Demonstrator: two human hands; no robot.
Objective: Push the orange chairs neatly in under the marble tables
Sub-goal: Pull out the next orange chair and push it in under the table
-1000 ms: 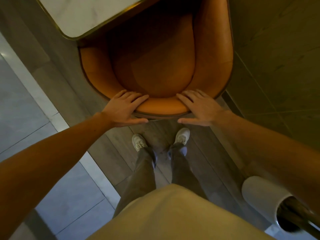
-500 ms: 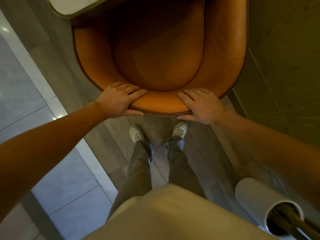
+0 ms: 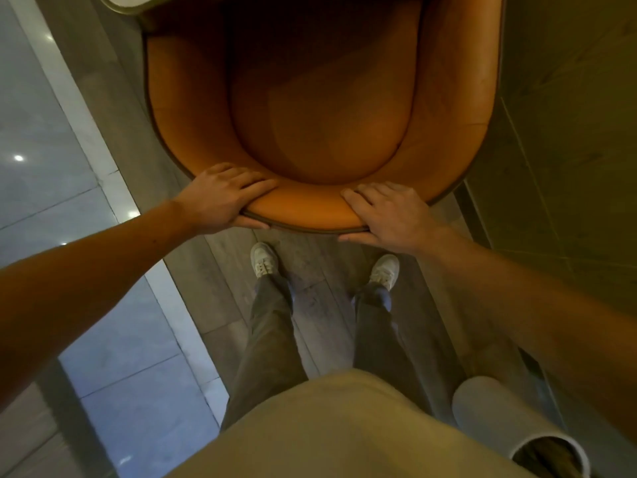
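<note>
We see the orange chair (image 3: 324, 108) filling the upper middle of the frame, its front reaching under the marble desk (image 3: 129, 2), of which only a corner shows at the upper left. Our left hand (image 3: 220, 198) and right hand (image 3: 393, 215) grip its curved back rim, fingers (image 3: 365, 194) on top and thumbs beneath. Below stand our white shoes (image 3: 263, 260) on the wooden floor (image 3: 310, 305), with a white cylinder (image 3: 489, 415) at the lower right.
</note>
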